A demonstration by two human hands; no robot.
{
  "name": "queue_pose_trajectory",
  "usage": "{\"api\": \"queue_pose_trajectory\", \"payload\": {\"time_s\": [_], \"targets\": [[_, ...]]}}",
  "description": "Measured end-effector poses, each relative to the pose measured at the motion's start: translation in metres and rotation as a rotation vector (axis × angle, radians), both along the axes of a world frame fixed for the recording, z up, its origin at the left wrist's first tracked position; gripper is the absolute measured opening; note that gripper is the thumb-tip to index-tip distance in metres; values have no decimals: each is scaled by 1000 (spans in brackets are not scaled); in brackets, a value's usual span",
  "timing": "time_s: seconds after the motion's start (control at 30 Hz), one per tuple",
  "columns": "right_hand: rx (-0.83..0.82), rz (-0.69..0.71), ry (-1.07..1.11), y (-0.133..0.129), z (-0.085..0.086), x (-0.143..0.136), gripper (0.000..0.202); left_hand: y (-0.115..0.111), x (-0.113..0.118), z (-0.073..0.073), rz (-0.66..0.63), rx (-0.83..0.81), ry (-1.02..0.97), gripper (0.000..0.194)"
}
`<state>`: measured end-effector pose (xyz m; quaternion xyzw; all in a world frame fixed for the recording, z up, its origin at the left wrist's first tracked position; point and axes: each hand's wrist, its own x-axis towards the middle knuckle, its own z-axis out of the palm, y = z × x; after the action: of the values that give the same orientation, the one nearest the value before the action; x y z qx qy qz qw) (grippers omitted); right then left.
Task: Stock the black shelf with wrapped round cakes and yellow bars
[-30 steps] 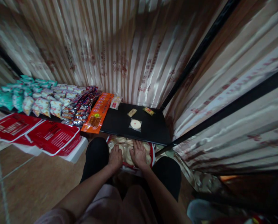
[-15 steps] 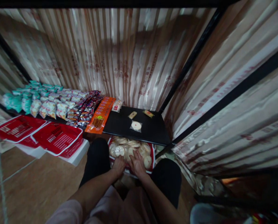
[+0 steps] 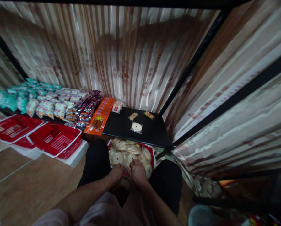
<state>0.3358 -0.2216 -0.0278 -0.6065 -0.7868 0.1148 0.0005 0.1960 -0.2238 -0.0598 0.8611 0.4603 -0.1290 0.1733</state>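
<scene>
A red basket (image 3: 152,157) with a white rim sits between my knees, heaped with clear-wrapped round pale crackers (image 3: 118,158). My left hand (image 3: 116,173) is closed at the basket's near edge, beside one of the crackers. What its fingers grip, if anything, is hidden. Over the near right part of the heap, my right hand (image 3: 137,171) has its fingers bent down behind a wrapped cracker (image 3: 131,158) with a small red mark. Whether it grips that packet is not plain.
Just beyond the basket is a black shelf (image 3: 152,131) carrying a single wrapped cracker (image 3: 137,126), small packets (image 3: 133,116), an orange bag (image 3: 100,116) and rows of snack bags (image 3: 45,108). Red baskets (image 3: 56,138) stand left on the floor. A black bar (image 3: 192,127) slants at right.
My right hand's fingers, spread over the crackers before, are now bent and drawn nearer me. My left hand has shifted slightly back. Crackers at the basket's front now face up more plainly.
</scene>
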Motion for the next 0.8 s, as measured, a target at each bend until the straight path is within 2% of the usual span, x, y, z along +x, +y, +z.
{"api": "queue_pose_trajectory", "payload": {"time_s": [0.23,0.63,0.8], "targets": [[50,-18,-27,2,-7,-1,30,-4,-1,-8,-9,17,14,27],[108,-45,35,5,-17,7,31,-5,2,-5,-21,38,57,27],[111,-44,28,6,-18,7,31,-8,5,1,-15,40,94,29]]}}
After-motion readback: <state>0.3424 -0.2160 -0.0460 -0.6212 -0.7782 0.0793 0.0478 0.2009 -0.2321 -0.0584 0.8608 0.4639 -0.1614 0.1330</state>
